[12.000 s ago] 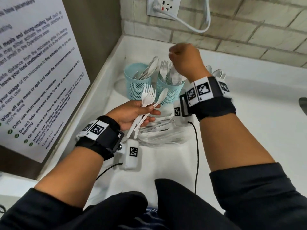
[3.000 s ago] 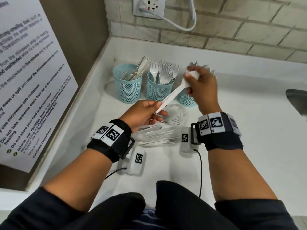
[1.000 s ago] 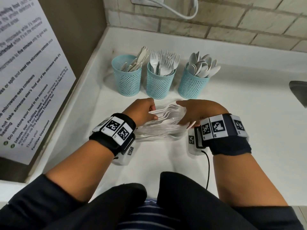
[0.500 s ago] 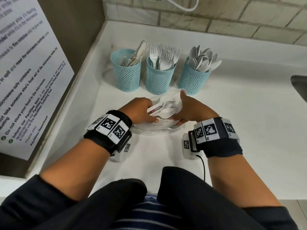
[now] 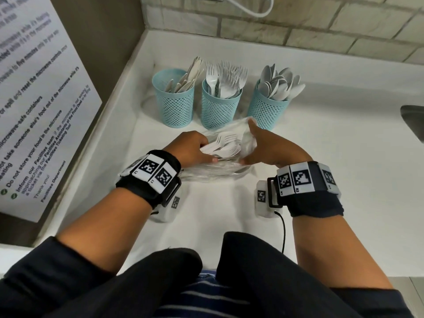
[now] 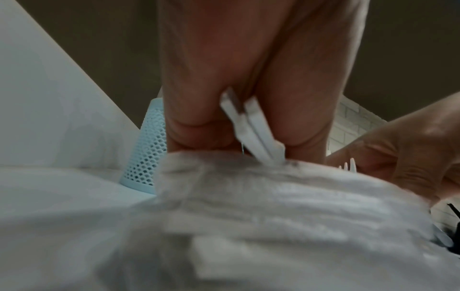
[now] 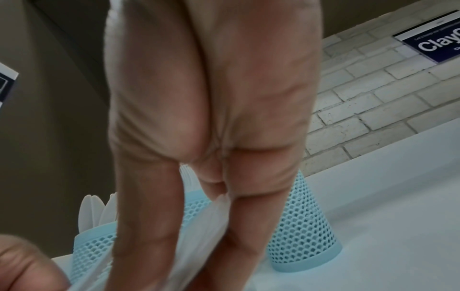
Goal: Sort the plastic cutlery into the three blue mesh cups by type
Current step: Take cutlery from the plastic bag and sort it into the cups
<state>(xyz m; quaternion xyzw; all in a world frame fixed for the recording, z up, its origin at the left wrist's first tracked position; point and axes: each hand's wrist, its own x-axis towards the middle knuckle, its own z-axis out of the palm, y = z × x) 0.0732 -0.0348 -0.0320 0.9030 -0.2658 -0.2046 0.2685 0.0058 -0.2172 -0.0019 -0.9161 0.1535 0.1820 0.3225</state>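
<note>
Three blue mesh cups stand in a row at the back: the left cup (image 5: 175, 99) holds knives, the middle cup (image 5: 220, 106) forks, the right cup (image 5: 268, 109) spoons. In front of them lies a clear plastic bag (image 5: 206, 174) with white cutlery inside. My left hand (image 5: 202, 152) grips a bundle of forks and spoons (image 5: 226, 145) at the bag's mouth; its handles (image 6: 254, 126) stick out between the curled fingers. My right hand (image 5: 254, 143) pinches the bag's raised edge (image 7: 199, 226) between thumb and fingers.
A white counter (image 5: 321, 180) runs into a corner, with a brick wall (image 5: 298, 31) behind and a brown panel bearing a notice (image 5: 34, 99) on the left. A cable (image 5: 252, 8) hangs on the wall. A sink edge (image 5: 413, 120) shows at the right.
Both hands went down to the bag after the right one dropped a spoon into the right cup. The left hand has gathered a bundle, and the right has lifted the bag's edge.
</note>
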